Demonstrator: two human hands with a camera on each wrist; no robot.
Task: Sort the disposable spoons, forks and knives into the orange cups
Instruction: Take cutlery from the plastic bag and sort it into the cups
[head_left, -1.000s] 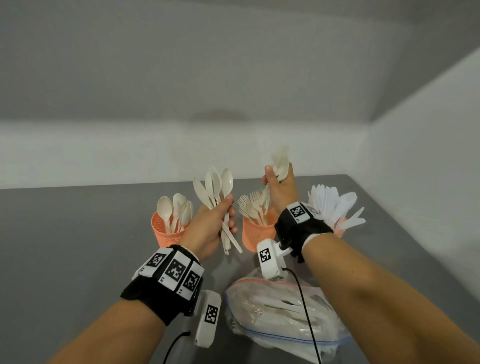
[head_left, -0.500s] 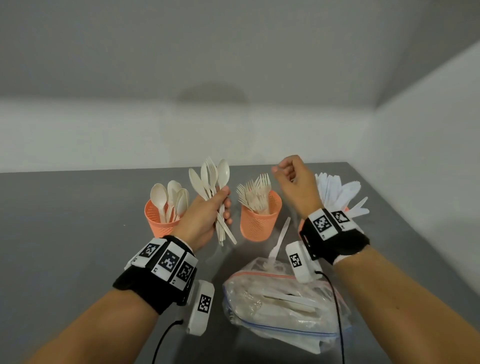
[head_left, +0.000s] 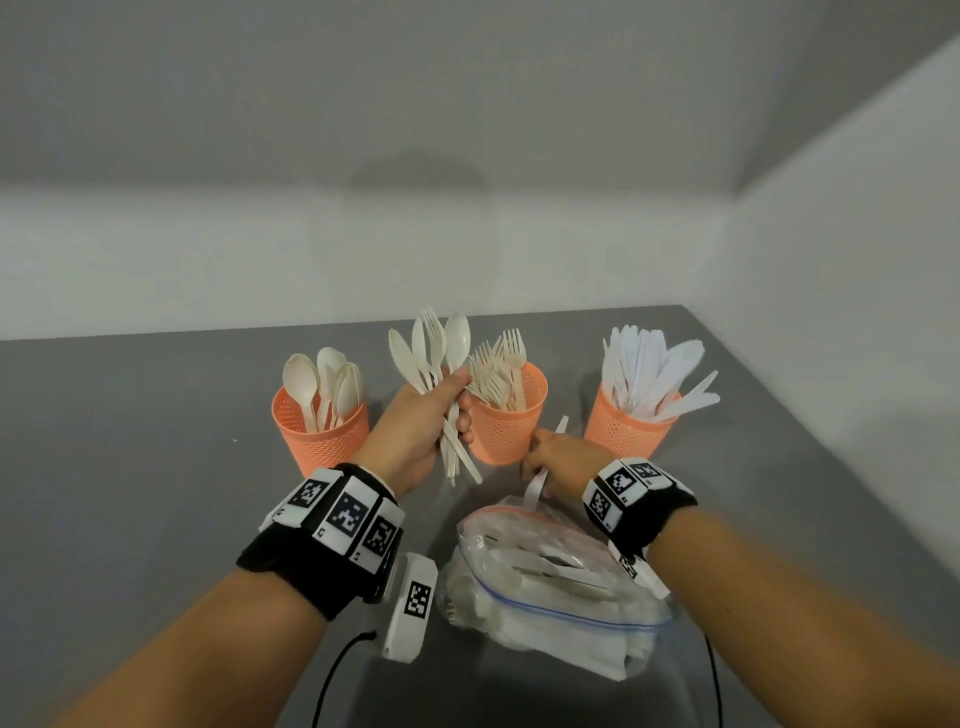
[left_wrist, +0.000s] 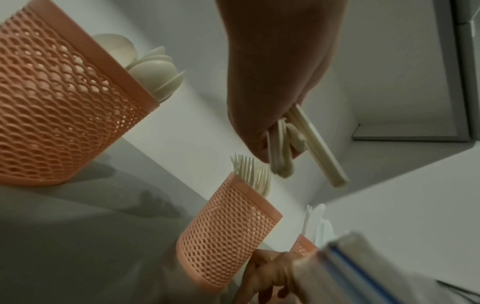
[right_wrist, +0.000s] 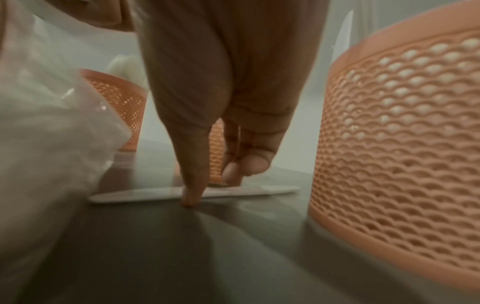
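Note:
Three orange mesh cups stand in a row: spoons in the left cup (head_left: 319, 431), forks in the middle cup (head_left: 511, 421), white knives in the right cup (head_left: 631, 423). My left hand (head_left: 415, 431) grips a mixed bundle of beige cutlery (head_left: 434, 353) upright between the left and middle cups; its handles (left_wrist: 319, 148) stick out below the fist. My right hand (head_left: 540, 457) is down on the table between the middle and right cups. Its thumb and curled fingertips (right_wrist: 231, 170) pinch a white knife (right_wrist: 145, 195) that lies flat on the grey table.
A clear zip bag (head_left: 550, 582) holding more cutlery lies in front of the cups, close to my right wrist. White walls close off the grey table (head_left: 130, 467) at the back and right. Cables trail from both wrist cameras.
My right hand let go of forks at the middle cup, then dropped to the table and closed on the lying knife. My left hand kept its bundle almost still.

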